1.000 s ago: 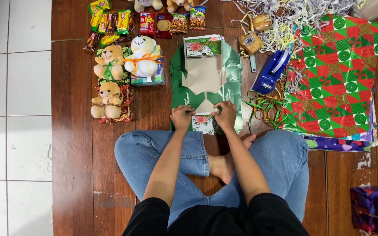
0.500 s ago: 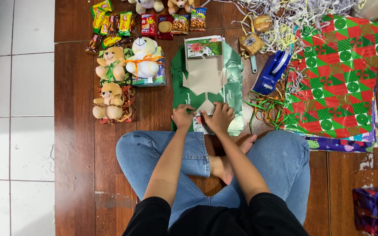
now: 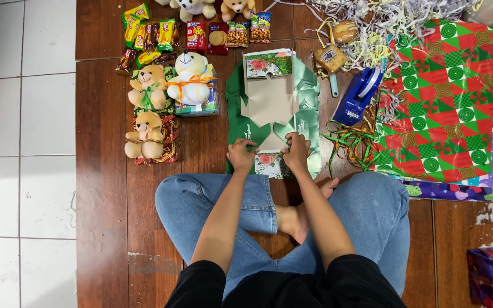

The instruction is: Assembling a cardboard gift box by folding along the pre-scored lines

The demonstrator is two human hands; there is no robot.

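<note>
Green wrapping paper (image 3: 303,94) lies mid-floor around a floral box (image 3: 269,165); left hand (image 3: 242,155) and right hand (image 3: 296,152) pinch its near flap. Blue tape dispenser (image 3: 359,96) sits just right; bare wooden floor (image 3: 101,171) left.

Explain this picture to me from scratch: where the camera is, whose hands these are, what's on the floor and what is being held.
There is no machine here. The one view comes from a camera worn on a person's head, looking straight down at their own lap, crossed legs in jeans and bare arms.

The left hand and right hand both press on the near end of a flat box lying on green wrapping paper, fingers pinching a paper flap against it. Neither has it lifted.

All of it lies on a wooden floor. On the person's left sit three small teddy bears on little boxes, with a row of snack packets beyond them. On their right are a blue tape dispenser, loose ribbon, shredded paper and a red and green patterned sheet.
</note>
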